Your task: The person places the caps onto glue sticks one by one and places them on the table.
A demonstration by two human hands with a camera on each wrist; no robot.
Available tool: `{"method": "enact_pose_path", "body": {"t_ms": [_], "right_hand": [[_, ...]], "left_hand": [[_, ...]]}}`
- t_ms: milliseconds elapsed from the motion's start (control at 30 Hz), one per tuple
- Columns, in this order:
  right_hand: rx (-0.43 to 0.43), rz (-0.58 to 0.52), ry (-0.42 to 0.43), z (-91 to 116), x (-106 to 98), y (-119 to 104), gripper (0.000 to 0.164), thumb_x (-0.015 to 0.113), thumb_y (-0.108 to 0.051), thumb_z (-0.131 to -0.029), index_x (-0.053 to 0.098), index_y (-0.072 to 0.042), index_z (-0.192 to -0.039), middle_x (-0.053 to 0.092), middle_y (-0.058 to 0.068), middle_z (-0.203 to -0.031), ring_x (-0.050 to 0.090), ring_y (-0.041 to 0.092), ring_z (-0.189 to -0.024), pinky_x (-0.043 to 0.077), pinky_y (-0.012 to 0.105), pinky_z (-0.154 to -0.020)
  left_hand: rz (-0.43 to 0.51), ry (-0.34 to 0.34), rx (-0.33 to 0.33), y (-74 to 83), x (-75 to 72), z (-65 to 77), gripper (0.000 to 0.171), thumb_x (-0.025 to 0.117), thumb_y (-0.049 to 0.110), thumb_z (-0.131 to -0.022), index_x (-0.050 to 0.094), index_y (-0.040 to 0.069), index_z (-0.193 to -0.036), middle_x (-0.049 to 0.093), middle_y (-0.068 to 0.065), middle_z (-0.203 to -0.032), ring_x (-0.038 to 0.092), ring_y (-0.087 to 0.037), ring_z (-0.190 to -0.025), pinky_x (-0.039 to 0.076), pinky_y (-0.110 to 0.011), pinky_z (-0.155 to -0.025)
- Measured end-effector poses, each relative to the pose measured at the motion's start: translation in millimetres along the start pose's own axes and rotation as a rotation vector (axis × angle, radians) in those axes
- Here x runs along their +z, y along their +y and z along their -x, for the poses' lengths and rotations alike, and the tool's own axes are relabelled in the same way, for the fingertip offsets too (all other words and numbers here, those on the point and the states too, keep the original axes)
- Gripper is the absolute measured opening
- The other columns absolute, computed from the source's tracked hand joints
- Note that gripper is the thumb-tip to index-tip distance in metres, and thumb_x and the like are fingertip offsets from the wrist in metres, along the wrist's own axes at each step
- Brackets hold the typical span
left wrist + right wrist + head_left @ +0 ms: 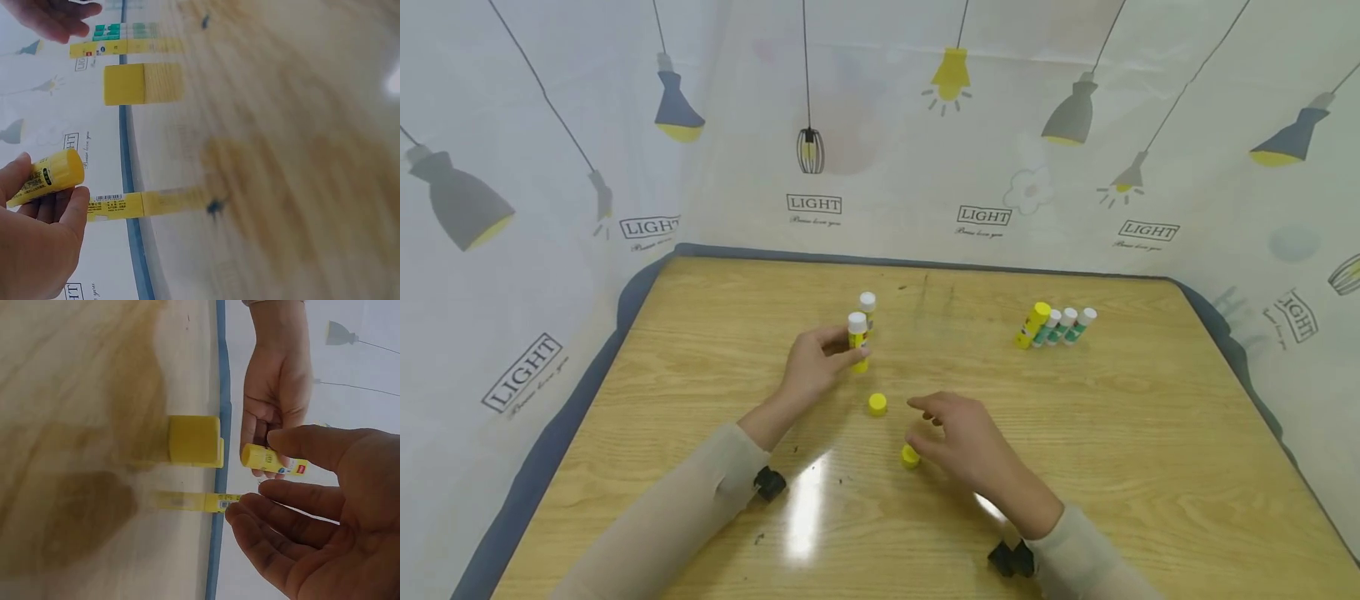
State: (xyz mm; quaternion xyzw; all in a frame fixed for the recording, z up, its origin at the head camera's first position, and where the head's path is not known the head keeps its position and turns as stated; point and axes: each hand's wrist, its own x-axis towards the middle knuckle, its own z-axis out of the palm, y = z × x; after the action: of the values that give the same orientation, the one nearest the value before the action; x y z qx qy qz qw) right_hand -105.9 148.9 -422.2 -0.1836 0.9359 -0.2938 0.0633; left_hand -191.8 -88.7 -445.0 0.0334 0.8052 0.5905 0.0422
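A yellow glue stick with a white top [858,340] is pinched upright between the thumb and fingers of my left hand [811,365]. Close behind it stands a second glue stick with a white top [868,307]. My right hand [964,437] hovers over the table with its fingers apart and nothing between them, as the right wrist view also shows. Its thumb tip overlaps a small yellow cap [911,457] in the head view. Another yellow cap [877,405] lies between the two hands. In the left wrist view the held glue stick [55,175] leans over, its yellow base showing.
At the back right stand a yellow glue stick [1033,326] and several green and white glue sticks [1067,327] in a row. The wooden table [715,325] is bordered by a pale curtain [895,167] printed with lamps.
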Motion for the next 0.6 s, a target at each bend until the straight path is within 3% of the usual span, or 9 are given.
{"method": "enact_pose_path", "body": {"t_ms": [367,600], "right_hand": [[-0.055,0.045,-0.101,1.1,9.7,2.6,0.038,0.086,-0.023,-0.082,0.075,-0.006,-0.115,0.073,0.004,-0.109,0.065,0.013,-0.091,0.059,0.035,-0.080],[-0.081,0.068,-0.150,1.9,12.7,4.8,0.035,0.085,-0.024,-0.082,0.076,-0.007,-0.111,0.069,-0.005,-0.094,0.056,0.005,-0.075,0.052,0.024,-0.068]], "left_hand": [[0.022,0.042,-0.026,4.6,-4.7,4.6,0.041,0.079,0.024,-0.090,0.070,0.008,-0.126,0.073,-0.009,-0.121,0.068,-0.024,-0.111,0.055,-0.041,-0.100],[0.056,0.052,-0.064,7.7,-7.4,7.3,0.042,0.080,0.026,-0.090,0.069,0.008,-0.127,0.072,-0.009,-0.124,0.068,-0.025,-0.115,0.056,-0.040,-0.099]]}}
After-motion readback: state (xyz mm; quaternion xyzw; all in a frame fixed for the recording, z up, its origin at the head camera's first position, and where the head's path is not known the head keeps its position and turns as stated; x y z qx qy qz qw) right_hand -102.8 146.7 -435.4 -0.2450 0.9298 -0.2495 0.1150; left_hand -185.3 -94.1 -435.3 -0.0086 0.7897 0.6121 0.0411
